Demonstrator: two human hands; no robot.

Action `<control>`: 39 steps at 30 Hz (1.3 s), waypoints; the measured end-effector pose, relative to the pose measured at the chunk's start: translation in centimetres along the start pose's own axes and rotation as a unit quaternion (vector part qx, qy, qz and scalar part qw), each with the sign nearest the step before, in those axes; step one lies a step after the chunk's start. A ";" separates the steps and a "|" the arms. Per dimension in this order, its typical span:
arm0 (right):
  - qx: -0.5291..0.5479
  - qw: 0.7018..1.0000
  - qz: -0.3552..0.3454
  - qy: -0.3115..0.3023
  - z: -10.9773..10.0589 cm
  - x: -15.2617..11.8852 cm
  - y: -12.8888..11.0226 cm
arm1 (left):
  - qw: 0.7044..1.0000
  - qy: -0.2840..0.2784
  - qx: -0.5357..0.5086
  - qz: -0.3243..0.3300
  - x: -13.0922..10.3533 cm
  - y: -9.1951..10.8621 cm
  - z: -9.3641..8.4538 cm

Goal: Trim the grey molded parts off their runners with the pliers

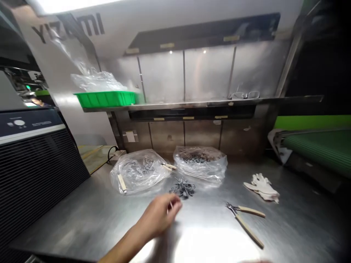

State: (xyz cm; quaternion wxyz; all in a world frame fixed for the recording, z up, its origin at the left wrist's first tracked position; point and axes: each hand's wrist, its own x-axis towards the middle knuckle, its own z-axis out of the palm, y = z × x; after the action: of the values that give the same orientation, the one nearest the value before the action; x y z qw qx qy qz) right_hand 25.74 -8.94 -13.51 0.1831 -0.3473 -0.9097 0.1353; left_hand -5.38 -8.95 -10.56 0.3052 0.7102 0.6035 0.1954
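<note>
We list: heaped grey plastic pieces (185, 188) on the metal worktop (109, 219), in from its back edge; our left hand (166, 212), curled beside them; our right hand (255, 261), barely showing; either's grip, we cannot tell.

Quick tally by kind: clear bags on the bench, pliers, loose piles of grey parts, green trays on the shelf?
Clear bags: 2
Pliers: 2
Loose grey pile: 1
Green tray: 1
Total: 6

There are two filled bags (201, 170), two beige-handled pliers (249, 231), one grey heap (184, 188) and one green tray (106, 99).
</note>
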 end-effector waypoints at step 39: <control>0.134 0.981 -0.007 0.139 1.4 10.8 5.4 | 0.982 0.112 -0.005 0.151 8.2 1.0 2.5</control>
State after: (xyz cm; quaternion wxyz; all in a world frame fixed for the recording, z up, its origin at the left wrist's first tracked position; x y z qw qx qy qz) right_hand 20.82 2.18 -14.22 0.3538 -0.3285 -0.8514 0.2052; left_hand -1.49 -1.50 -12.48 0.2066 0.7651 0.5187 0.3208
